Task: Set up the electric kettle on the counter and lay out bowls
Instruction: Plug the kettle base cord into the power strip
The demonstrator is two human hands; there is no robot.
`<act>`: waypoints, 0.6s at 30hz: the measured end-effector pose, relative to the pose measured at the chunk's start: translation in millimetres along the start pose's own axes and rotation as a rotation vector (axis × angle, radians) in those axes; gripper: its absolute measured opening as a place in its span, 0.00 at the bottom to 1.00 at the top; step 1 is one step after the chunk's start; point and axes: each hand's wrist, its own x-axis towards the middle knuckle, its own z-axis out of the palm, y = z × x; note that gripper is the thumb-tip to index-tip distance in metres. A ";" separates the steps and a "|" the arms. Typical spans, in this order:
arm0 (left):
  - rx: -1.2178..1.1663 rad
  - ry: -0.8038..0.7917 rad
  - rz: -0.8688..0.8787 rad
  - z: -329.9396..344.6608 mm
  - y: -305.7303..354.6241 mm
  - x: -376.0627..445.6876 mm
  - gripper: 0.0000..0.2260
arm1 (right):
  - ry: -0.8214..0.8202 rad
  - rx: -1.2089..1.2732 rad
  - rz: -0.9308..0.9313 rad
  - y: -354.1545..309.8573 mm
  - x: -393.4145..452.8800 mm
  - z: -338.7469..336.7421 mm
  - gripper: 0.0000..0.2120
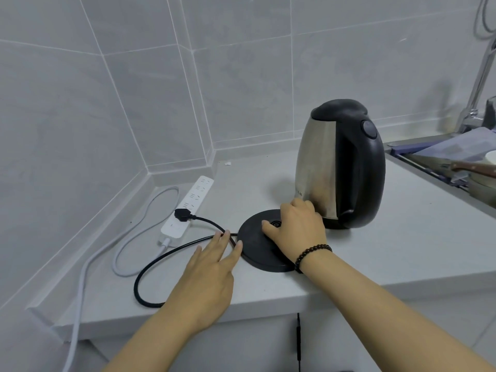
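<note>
I see a grey counter (pixel 375 237) in a tiled corner. My right hand (pixel 298 226) lies flat on the black base (pixel 255 253), my left hand (pixel 212 269) spread over its cord (pixel 150 264). The kettle (pixel 341 167) stands just right of the base; power strip (pixel 188 208) far left.

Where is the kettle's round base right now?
The black base lies on the counter, left of the kettle, under the right hand.
</note>
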 end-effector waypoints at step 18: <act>-0.084 0.293 -0.446 -45.2 -78.9 49.7 0.19 | -0.115 0.292 -0.099 2.4 -6.9 2.0 0.16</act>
